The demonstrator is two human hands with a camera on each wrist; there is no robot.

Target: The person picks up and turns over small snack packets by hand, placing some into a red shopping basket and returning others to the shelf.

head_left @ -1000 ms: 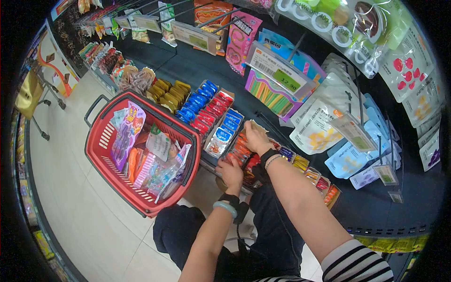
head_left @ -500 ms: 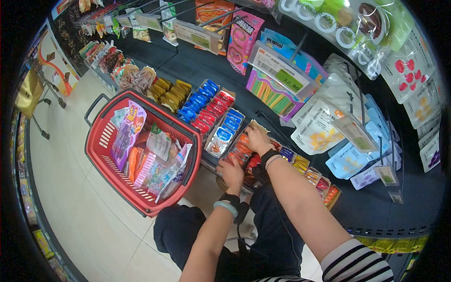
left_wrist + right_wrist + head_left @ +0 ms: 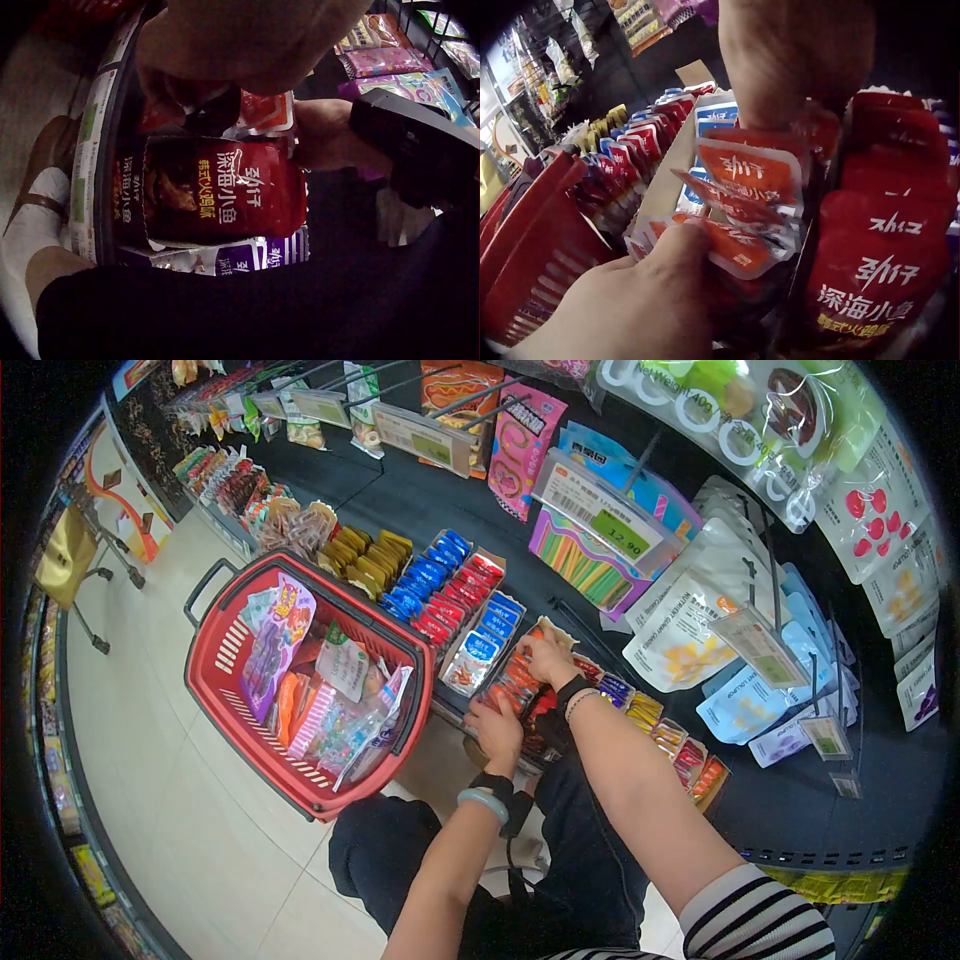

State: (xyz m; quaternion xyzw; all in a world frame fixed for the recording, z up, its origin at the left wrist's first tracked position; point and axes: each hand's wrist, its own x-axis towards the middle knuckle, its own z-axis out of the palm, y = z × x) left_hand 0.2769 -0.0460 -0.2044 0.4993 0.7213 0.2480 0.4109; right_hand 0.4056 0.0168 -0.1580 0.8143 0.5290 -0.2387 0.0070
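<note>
Both hands work at a cardboard box of orange snack packets (image 3: pixel 750 176) on the low shelf. My left hand (image 3: pixel 497 728) is at the front of the box; in the right wrist view its thumb (image 3: pixel 682 244) lies over the edge of the front packets, which it pinches, the other fingers hidden. Reaching into the back of the same box is my right hand (image 3: pixel 548 660), its fingertips hidden among the packets. Several orange packets lean forward and fan apart between the hands. Beside them stands a row of dark red packets (image 3: pixel 217 187), touched by neither hand.
A red shopping basket (image 3: pixel 310 805) with bagged sweets stands left of the hands. Boxes of blue and white packets (image 3: pixel 480 645), red packets and gold packets line the shelf. Hanging bags and price tags (image 3: pixel 605 515) jut out above on hooks. My knees are close below the shelf.
The right hand has drawn slightly toward the front of the box, baring orange packets behind it. The left hand stays at the front. The view has shifted a little.
</note>
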